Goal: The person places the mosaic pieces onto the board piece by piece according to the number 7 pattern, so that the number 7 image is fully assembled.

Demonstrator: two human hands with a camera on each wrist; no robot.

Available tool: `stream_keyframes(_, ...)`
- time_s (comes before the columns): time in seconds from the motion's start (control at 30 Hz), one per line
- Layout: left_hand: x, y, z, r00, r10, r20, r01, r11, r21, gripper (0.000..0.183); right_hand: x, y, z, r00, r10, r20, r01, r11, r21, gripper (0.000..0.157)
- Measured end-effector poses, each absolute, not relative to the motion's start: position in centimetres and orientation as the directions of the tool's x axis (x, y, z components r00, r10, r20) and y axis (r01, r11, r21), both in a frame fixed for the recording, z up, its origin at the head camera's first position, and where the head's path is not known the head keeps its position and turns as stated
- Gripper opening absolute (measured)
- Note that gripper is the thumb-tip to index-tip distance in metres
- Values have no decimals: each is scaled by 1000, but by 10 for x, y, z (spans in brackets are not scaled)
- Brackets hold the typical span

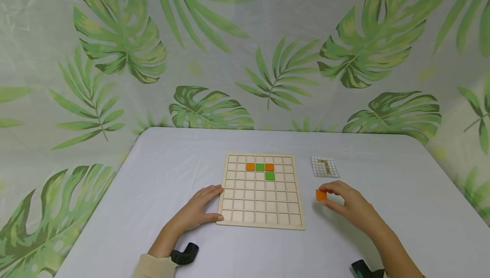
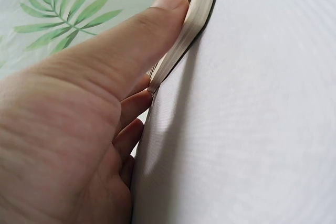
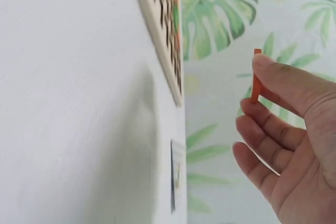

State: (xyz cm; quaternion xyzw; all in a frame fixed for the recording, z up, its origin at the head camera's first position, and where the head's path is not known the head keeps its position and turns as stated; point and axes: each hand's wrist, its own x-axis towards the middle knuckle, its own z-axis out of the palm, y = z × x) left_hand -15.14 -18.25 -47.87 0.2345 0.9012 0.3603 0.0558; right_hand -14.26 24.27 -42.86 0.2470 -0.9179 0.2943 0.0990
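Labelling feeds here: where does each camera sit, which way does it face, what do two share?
Head: on the head, facing forward and down at the grid board, pattern card, left hand and right hand; forearms show.
Left wrist: on that wrist, facing along the left hand, whose thumb touches the board's edge; only that hand shows.
Right wrist: on that wrist, facing the leafy backdrop; the right hand shows, pinching an orange tile.
Head and right wrist share the board, card and tile.
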Motion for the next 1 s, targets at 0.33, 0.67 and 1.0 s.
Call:
stream_keyframes(0.33,-152,-182,-479,-881,467,81,395,630,669,81,-177,191,-434,-844,-431,320,-528,556,-642,30)
stream_keyframes(0.67,-152,-182,-482,-879,469,87,402,629,666,80,-198,150,-461,-882,-405,240,-441,534,-721,31)
stream_keyframes(1.0,-153,-182,-479,-879,469,83,400,632,664,80,-202,137,-474,-899,-379,220,-417,584,-696,28)
